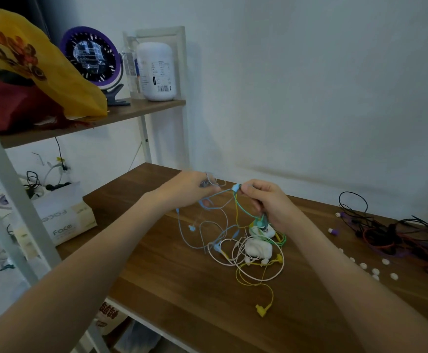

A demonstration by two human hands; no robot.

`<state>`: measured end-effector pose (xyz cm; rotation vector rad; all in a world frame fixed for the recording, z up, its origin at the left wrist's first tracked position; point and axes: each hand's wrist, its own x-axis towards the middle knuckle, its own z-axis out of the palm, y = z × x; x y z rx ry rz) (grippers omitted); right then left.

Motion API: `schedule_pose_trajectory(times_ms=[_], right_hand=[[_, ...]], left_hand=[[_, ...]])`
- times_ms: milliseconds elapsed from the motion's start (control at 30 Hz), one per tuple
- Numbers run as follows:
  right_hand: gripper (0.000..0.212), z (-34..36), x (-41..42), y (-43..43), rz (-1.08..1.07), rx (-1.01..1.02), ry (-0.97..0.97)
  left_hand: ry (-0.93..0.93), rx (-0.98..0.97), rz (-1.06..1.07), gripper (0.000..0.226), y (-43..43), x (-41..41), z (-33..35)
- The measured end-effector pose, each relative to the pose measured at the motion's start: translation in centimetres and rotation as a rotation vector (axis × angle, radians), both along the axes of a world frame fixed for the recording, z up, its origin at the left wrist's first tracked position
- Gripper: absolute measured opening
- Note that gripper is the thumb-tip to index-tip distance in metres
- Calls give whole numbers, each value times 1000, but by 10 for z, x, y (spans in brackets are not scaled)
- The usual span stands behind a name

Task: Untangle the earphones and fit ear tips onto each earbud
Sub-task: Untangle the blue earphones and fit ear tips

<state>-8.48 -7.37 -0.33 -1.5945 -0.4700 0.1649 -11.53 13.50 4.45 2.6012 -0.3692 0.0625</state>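
Nearby, tissue box (pixel 62 217), dark cables (pixel 396 238).

Both forearms extend forward. The left hand (pixel 188 187) pinches a thin light-blue earphone cable (pixel 224 191); the right hand (pixel 269 203), fingers curled, pinches its light-blue plastic junction (pixel 236 187).

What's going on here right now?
A person is working on the pastel tangle of earphones over the table. The left hand pinches a blue cable, and the right hand grips the same cable at its blue slider, with green strands too. Most of the tangle lies knotted on the table. Loose ear tips and a dark cable pile sit to the right, untouched.
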Motion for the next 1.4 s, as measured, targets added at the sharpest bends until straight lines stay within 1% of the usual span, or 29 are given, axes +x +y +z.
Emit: schedule_pose_trajectory(times_ms=[100, 167, 233, 333, 433, 567, 633, 767, 800, 867, 933, 1033, 1133, 1233, 1400], right_hand=[[22, -1, 2, 0, -63, 14, 2], [23, -1, 3, 0, -89, 18, -5], [22, -2, 3, 0, -118, 13, -4], [21, 0, 3, 0, -151, -42, -14], [20, -1, 2, 1, -120, -57, -33], [20, -2, 3, 5, -83, -84, -51], [20, -3, 4, 7, -78, -100, -34], [19, -3, 6, 10, -118, -72, -5], [20, -3, 6, 11, -122, -54, 4], [23, -2, 5, 11, -107, -4, 21], [26, -1, 3, 8, -71, 60, 27], [28, -1, 4, 1, -76, 115, 67], [27, -4, 7, -3, -149, 95, 135], [27, -10, 12, -7, -183, 11, 127], [29, -11, 12, -6, -187, -178, 85]], left_hand=[[80, -58, -61, 27, -4, 0, -2], [96, -75, -97, 20, -4, 1, -4], [68, -73, -96, 18, -3, 3, -6], [-5, -124, -49, 15, -6, 3, -6], [-41, -199, -16, 14, -8, 4, -5], [-37, -289, 27, 17, -12, 5, -5], [-36, -262, 56, 19, -15, 5, -4], [-56, -13, 110, 19, -24, 6, -3], [-60, 15, 115, 17, -26, 6, -3], [-63, 27, 124, 15, -28, 7, -4], [-77, 15, 134, 19, -27, 7, -5], [-107, -111, 143, 21, -23, 8, -6], [-124, -327, 200, 19, -17, 9, -7], [-131, -508, 261, 18, -13, 10, -9], [-129, -737, 335, 19, -14, 11, -9]])
